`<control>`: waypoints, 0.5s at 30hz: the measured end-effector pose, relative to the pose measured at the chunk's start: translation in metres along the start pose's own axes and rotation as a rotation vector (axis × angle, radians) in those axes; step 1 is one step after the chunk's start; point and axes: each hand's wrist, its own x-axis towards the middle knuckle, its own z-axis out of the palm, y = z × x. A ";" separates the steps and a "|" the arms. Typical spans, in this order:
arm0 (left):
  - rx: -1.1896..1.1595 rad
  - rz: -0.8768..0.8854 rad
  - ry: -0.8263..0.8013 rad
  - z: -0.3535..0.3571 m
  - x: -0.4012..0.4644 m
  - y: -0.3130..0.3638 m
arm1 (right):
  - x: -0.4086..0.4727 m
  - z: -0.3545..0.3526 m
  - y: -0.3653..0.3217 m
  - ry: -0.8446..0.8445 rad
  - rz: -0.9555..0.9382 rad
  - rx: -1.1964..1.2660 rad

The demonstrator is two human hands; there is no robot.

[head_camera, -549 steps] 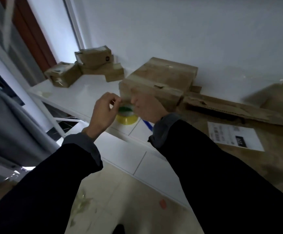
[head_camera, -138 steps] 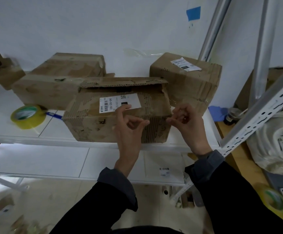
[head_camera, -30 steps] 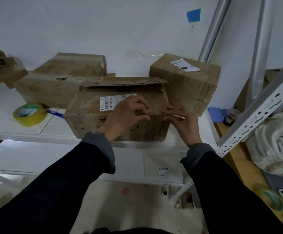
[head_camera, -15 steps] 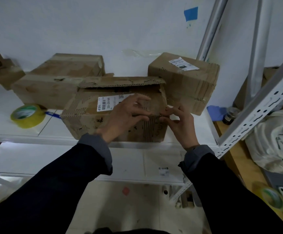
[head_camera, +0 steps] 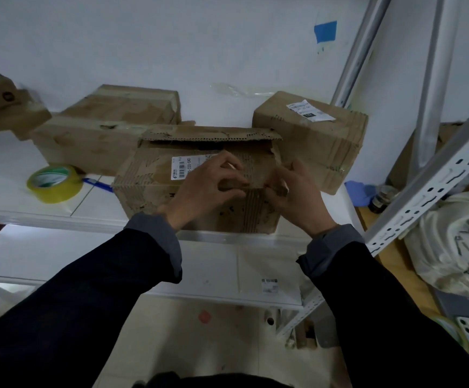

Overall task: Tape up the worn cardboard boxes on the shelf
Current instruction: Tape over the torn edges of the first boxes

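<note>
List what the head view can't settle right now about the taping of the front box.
- Tape strip: none discernible between the left hand and right hand; fingers cover that patch of the front box.
- Label: right part hidden by the left hand, print too small.
- Far-left box: blurred, cut by the frame edge.
- Pen: partly behind the tape roll.

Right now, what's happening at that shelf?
A person is working on the front face of the worn box at the shelf edge. The left hand and right hand both have curled fingers at its torn upper right part; any tape strip is too faint to confirm. The yellow tape roll lies to the left.
</note>
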 end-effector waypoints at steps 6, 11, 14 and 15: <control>-0.108 -0.246 0.277 -0.066 -0.022 -0.031 | 0.041 0.025 -0.087 0.081 -0.051 0.034; -0.162 -0.394 0.564 -0.141 -0.065 -0.085 | 0.084 0.089 -0.175 -0.045 -0.214 0.188; -0.176 -0.518 0.696 -0.176 -0.103 -0.117 | 0.103 0.136 -0.230 -0.170 -0.234 0.216; -0.168 -0.548 0.710 -0.186 -0.116 -0.128 | 0.109 0.154 -0.246 -0.220 -0.229 0.219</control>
